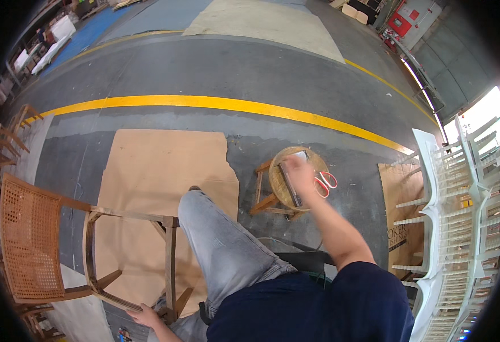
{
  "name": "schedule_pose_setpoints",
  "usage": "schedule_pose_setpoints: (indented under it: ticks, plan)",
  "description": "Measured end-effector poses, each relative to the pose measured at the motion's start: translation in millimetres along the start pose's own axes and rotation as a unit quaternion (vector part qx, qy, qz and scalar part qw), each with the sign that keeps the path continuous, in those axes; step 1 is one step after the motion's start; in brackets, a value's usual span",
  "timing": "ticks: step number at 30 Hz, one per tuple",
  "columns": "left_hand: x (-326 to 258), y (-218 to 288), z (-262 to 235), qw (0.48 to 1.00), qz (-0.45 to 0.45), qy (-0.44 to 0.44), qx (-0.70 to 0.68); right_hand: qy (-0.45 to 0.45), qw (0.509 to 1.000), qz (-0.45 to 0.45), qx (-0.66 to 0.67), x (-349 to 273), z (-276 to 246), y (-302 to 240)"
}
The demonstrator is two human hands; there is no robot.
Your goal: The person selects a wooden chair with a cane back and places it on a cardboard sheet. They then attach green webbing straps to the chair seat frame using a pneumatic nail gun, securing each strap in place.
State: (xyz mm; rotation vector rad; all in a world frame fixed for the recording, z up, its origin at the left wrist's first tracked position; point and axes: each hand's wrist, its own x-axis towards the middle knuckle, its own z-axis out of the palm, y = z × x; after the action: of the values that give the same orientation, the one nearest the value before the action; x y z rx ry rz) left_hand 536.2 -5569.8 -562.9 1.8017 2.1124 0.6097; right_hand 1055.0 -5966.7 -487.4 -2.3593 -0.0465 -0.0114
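Note:
A wooden chair frame (171, 256) with a woven cane back (30, 245) lies at my left, its seat opening uncovered. My left hand (143, 315) grips the frame's near rail, close to a corner. To the right of my knee stands a small wooden stool (278, 185) with a round top. My right hand (301, 175) is over that top, blurred, its fingers not clearly visible. Beside it on the stool lie scissors with red-and-white handles (326, 183) and a long dark bar-shaped item (290, 185). A pale, shiny piece (301, 154) shows just past the fingers.
Flattened cardboard (164, 154) lies on the grey floor under the chair. Stacked white chair frames (432, 228) rise close at my right. More wooden chairs (5, 139) stand at the far left. A yellow line (204, 101) crosses the floor ahead.

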Motion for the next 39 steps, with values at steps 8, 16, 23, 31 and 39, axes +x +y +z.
schedule_pose_setpoints:
  ticks: [8, 16, 23, 31, 39]
  plan:
    - [-117, 179, 31, 0.883, 0.263, -0.214, -0.323, -0.018, 0.974, 0.189, -0.121, 95, -90, 143]
    - [-324, 380, 168, 0.629, 0.114, -0.766, -0.068, -0.216, 0.912, 0.303, 0.172, 125, -51, 188]
    - [-360, 380, 219, 0.531, -0.045, -0.839, -0.109, -0.157, 0.939, 0.267, 0.149, 118, -60, 193]
    - [-336, 388, 210, 0.523, -0.035, -0.831, -0.188, -0.139, 0.937, 0.258, 0.187, 120, -62, 160]
    - [-291, 391, 225, 0.634, 0.005, -0.717, -0.289, -0.168, 0.943, 0.229, 0.172, 160, -2, 104]
